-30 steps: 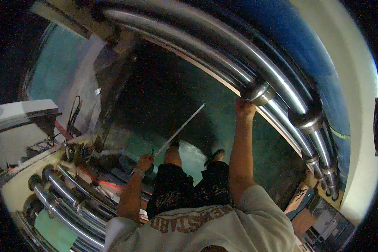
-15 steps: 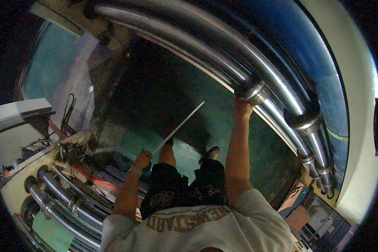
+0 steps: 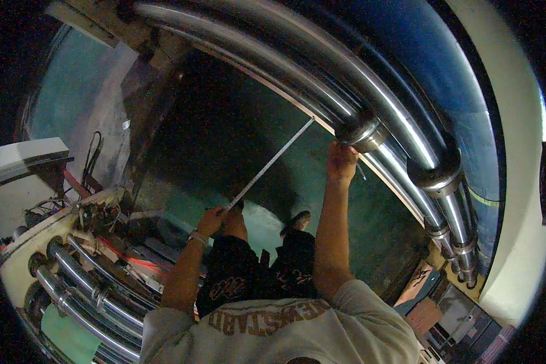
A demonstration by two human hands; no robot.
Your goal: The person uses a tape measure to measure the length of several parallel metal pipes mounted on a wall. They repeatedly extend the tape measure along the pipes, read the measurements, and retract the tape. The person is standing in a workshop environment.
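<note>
My left hand (image 3: 212,221) is closed on the near end of a long, narrow white measuring strip (image 3: 272,162) with fine marks. The strip slants up and right. Its far end lies at the pale edge (image 3: 298,104) below the polished steel bars; whether it touches cannot be told. My right hand (image 3: 343,161) is raised just under a steel collar (image 3: 363,131) on the nearer bar, fingers curled. A small thin thing (image 3: 362,171) shows beside this hand, too dim to name. Contact between the fingers and the collar is unclear.
Thick steel bars (image 3: 400,115) run along the right beside a blue panel (image 3: 461,79). More bars (image 3: 79,276) lie at lower left, near red cables (image 3: 124,253). A grey-white box (image 3: 27,159) stands left. Cardboard and dark boxes (image 3: 428,315) sit lower right. The green floor (image 3: 379,236) is dim.
My left hand has moved slightly up and right, bringing the strip's far end up to the edge below the bars. My right hand has shifted a little left and down from the collar.
</note>
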